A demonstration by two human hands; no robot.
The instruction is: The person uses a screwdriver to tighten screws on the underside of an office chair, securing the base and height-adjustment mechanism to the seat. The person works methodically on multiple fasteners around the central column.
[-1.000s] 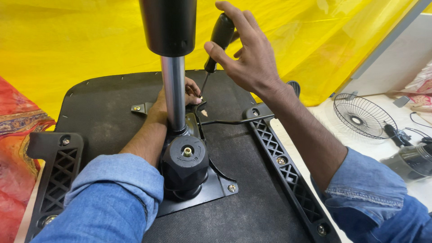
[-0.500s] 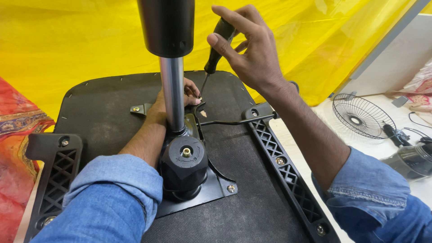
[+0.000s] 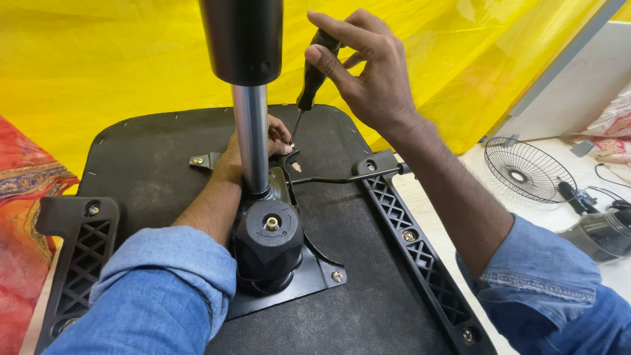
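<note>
Shifted slightly since before: right hand (image 3: 368, 82), fingers clamped on screwdriver (image 3: 314, 72), tip at screw (image 3: 291, 143) just beside left hand (image 3: 253, 150) (grip hidden behind column (image 3: 253, 138)), pressing plate (image 3: 309, 279); step: driving screw; next: steady turns, tip seated.

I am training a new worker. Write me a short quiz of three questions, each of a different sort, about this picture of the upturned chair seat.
1. True or false: the right hand holds the screwdriver by its black handle.
2. Where does the left hand rest?
A. on the fan guard
B. on the seat underside, behind the chrome column
C. on the yellow sheet
3. Fill in: the screwdriver tip points down at a ____ beside the left fingers.

Key
1. True.
2. B.
3. Screw, on the metal plate of the seat mechanism.
</note>
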